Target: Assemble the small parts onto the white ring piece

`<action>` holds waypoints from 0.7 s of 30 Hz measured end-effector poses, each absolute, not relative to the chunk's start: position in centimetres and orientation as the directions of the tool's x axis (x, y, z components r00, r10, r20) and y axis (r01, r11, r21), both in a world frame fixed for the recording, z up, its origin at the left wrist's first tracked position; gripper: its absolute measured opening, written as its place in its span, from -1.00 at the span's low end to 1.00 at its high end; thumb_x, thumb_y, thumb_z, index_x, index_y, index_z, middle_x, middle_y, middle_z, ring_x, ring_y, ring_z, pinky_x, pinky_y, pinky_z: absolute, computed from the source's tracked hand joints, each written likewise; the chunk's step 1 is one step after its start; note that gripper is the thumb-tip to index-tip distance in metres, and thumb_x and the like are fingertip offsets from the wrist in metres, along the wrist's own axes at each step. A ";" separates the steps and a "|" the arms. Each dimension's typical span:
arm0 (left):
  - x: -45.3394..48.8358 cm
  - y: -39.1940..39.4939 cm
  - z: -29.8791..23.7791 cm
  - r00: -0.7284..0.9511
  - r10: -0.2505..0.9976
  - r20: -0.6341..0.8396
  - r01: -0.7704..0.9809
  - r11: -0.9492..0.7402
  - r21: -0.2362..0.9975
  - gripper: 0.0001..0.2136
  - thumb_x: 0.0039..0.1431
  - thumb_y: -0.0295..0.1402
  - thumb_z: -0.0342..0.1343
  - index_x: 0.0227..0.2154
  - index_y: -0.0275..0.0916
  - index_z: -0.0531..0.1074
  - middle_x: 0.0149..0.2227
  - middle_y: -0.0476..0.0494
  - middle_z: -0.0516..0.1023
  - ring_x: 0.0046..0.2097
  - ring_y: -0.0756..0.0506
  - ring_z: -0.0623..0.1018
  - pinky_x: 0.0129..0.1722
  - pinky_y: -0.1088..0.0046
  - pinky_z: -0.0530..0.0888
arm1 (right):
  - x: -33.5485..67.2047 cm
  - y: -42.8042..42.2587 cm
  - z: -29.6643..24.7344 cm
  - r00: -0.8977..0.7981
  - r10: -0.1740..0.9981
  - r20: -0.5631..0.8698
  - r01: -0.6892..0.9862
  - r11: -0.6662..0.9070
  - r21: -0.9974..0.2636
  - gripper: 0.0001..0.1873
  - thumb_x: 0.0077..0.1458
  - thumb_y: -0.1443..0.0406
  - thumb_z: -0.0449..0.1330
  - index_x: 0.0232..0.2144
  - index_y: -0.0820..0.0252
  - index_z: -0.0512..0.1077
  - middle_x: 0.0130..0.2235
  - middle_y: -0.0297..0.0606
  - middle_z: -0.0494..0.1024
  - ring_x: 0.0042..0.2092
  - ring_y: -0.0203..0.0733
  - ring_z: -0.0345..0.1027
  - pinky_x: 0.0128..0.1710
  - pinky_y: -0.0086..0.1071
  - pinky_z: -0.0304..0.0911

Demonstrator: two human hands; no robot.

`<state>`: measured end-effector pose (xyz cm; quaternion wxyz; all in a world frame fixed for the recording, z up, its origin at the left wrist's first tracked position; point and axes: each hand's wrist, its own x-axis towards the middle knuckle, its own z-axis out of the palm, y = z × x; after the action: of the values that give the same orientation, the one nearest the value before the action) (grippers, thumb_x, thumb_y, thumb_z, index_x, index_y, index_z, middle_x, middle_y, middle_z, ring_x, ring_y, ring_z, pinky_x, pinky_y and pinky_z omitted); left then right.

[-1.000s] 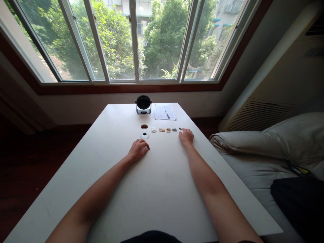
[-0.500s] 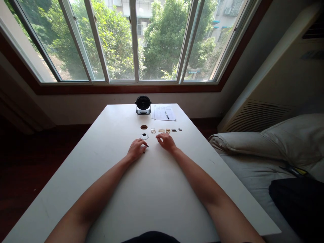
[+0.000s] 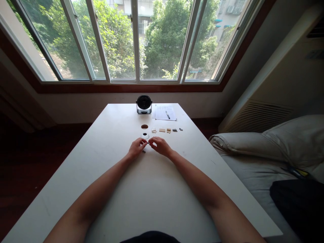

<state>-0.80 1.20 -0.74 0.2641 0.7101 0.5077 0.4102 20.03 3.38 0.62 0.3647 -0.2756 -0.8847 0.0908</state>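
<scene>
Work in hand is in progress at the far half of the white, smooth-topped desk (image 3: 152, 189), left of the line to its far right corner. A small, dark, metallic-looking piece (image 3: 148, 143) sits between the two hands, just above or on the desktop; which cannot be told. The left hand (image 3: 137, 146) has thumb and forefinger pinched on it. The right hand (image 3: 160, 146) curls its fingertips against the other side; grip or mere touch cannot be determined. A second small grey piece (image 3: 143, 151) shows just below the left hand, held or lying loose, unclear.

Handling of the first piece appears incomplete; whether anything is joined is too small to verify. Untouched by either hand, in a row toward the desk's right edge: small white pieces (image 3: 154, 130), flat gold-coloured pieces (image 3: 162, 130), brass-yellow pieces (image 3: 168, 130), dark grey pieces (image 3: 174, 130), and a few small grey-black pieces (image 3: 181, 129). No finished item can be identified. A white round ring with a dark centre (image 3: 145, 138) lies just beyond the hands.
</scene>
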 end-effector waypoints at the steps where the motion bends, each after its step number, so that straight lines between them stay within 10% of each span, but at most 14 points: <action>1: -0.8 1.2 -0.8 0.143 0.940 0.310 0.493 -0.340 0.801 -0.82 0.23 -0.22 0.11 -0.27 -0.18 0.52 -0.25 -0.10 0.59 -0.30 -0.07 0.54 -0.29 0.41 0.49 | 20.0 3.4 0.6 -0.580 0.552 0.599 0.420 0.833 -0.361 -0.86 0.22 0.40 0.13 -0.21 0.09 0.44 -0.27 -0.28 0.56 -0.24 -0.21 0.41 -0.20 -0.35 0.28; 21: -0.6 1.4 -1.1 0.166 0.958 0.233 0.365 -0.279 0.888 -0.72 0.27 -0.11 0.05 -0.27 -0.23 0.49 -0.38 -0.08 0.56 -0.32 -0.05 0.53 -0.30 0.41 0.48 | 19.9 3.4 0.3 -0.579 0.540 0.610 0.457 0.835 -0.305 -0.91 0.24 0.36 0.15 -0.22 0.08 0.43 -0.27 -0.26 0.51 -0.22 -0.18 0.36 -0.20 -0.35 0.26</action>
<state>-0.62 1.40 -1.07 0.3501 0.6784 0.4879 0.4233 19.87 3.40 0.27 0.3621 -0.2813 -0.8868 0.0573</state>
